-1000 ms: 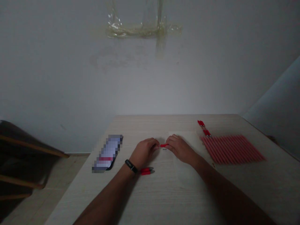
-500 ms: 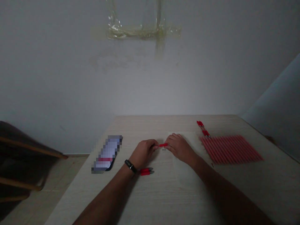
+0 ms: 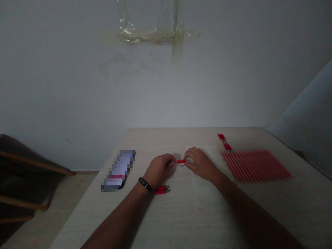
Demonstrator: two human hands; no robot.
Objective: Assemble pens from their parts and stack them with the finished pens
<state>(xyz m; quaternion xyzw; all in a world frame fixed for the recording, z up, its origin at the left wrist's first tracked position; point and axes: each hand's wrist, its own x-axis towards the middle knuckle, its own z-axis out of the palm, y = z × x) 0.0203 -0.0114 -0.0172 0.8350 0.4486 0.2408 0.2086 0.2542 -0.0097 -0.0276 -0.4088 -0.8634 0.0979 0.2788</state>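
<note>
My left hand (image 3: 158,168) and my right hand (image 3: 200,163) meet at the middle of a pale wooden table (image 3: 181,214). Both pinch a small red pen part (image 3: 181,161) held between their fingertips, just above the table. A black band circles my left wrist. Two red pen tips (image 3: 162,189) with grey points lie just below that wrist. A sheet of pale paper (image 3: 207,188) lies under my right forearm.
A neat row of several red pen barrels (image 3: 256,165) lies at the right, with two red caps (image 3: 224,141) behind it. A blurred phone (image 3: 119,170) rests on the left. A dark wooden chair (image 3: 23,180) stands off the table's left edge. A wall rises behind.
Almost nothing differs. My hands keep pinching the red part in the same spot; my right fingers have shifted slightly.
</note>
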